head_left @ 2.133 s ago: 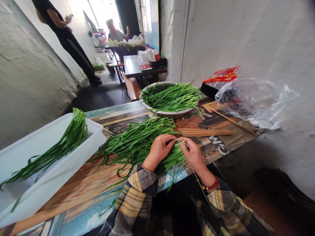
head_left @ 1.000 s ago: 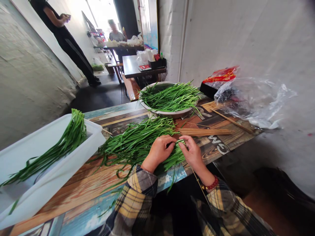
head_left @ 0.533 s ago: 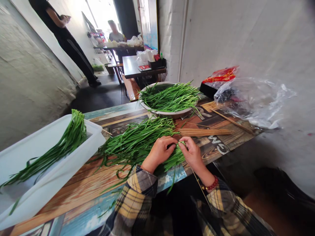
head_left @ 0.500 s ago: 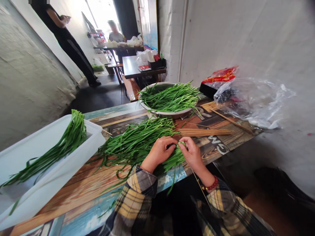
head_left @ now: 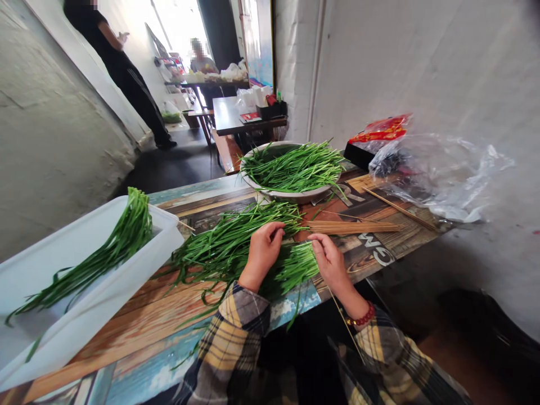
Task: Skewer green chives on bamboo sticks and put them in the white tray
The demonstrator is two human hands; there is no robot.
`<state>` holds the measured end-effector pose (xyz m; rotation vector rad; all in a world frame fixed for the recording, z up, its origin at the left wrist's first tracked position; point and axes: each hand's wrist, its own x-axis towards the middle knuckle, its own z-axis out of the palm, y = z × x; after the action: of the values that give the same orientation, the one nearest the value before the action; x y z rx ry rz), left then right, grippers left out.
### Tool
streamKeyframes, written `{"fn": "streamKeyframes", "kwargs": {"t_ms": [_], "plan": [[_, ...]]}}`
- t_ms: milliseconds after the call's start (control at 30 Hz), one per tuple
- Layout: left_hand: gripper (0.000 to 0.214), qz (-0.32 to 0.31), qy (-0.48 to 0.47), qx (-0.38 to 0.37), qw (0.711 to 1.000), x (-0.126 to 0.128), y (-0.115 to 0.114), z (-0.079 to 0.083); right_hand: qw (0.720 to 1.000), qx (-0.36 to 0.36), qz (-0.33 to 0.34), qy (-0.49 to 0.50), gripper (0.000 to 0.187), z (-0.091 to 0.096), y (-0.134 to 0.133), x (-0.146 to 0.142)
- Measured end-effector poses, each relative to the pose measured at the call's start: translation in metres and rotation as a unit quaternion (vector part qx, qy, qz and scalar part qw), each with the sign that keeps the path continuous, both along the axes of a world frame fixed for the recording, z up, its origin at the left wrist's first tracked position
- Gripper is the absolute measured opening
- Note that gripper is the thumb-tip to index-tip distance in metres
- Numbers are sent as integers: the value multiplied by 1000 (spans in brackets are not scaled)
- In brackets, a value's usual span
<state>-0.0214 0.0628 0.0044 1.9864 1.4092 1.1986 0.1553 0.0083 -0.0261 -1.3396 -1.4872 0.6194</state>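
My left hand (head_left: 264,256) is closed, thumb and fingers drawn together beside the loose pile of garlic chives (head_left: 228,239); whatever it pinches, if anything, is too small to make out. Close to the cut ends of a smaller chive bunch (head_left: 295,264), my right hand (head_left: 333,267) is curled round a thin bamboo skewer (head_left: 348,326), whose length slants down past the red bead bracelet toward my lap. Its upper end is hidden by the hand. This smaller bunch lies at the table edge between both hands.
Behind the pile stands a bowl (head_left: 291,197) heaped with chives. More skewers (head_left: 354,226) lie to the right, near a crumpled plastic bag (head_left: 447,174). A white tub (head_left: 126,270) holding a chive bunch sits left. Two people are in the background.
My hands have moved apart. The left drew back leftward and up from the chive ends, while the right stayed near them. More of the small bunch shows between them.
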Motion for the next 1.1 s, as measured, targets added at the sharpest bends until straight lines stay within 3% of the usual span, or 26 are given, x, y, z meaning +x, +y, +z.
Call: {"fn": "streamKeyframes", "kwargs": {"t_ms": [233,600,800,1000,1100], "plan": [[17,-18,10,4,1000,6,-4,-1,1000,-5,-14,12,38,5,1,0],[16,-44,35,26,998,8,-7,-2,995,-2,-74,-70,27,-2,6,-3],[16,-60,37,29,997,9,-9,1,996,1,-67,-64,27,-2,5,-3],[17,8,-24,2,1000,2,-3,2,998,-12,-42,-35,31,-3,7,-2],[17,29,-11,18,999,-1,0,-1,997,-16,-45,-54,33,-1,6,-2]]}}
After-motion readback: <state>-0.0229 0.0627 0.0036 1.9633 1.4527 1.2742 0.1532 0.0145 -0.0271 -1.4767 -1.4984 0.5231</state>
